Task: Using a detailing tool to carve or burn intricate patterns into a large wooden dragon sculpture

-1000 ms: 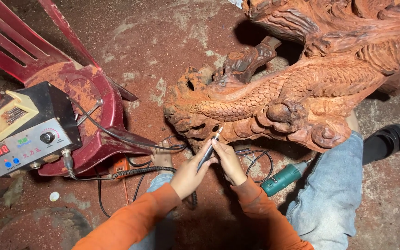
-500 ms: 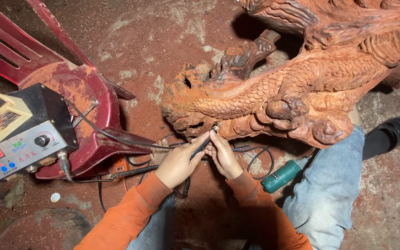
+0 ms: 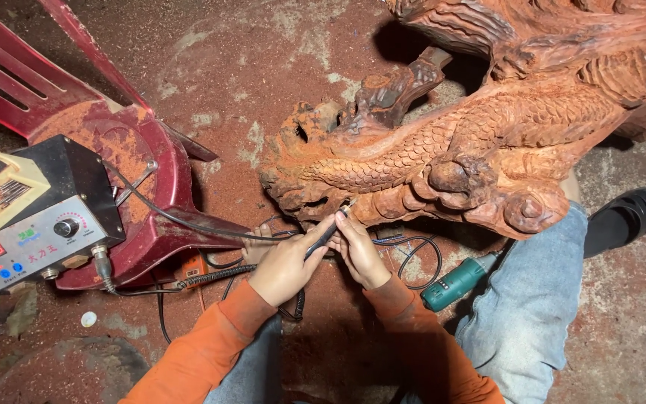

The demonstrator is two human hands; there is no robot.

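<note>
The left hand [image 3: 287, 265] grips a thin carving tool [image 3: 328, 232] like a pen, its tip at the underside of the wooden dragon carving [image 3: 443, 153], while the right hand [image 3: 360, 251] pinches near the tip, probably for steadiness.

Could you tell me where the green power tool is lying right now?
In the head view, the green power tool lies on the floor at lower right, beside the jeans-clad leg, just right of the right hand.
</note>
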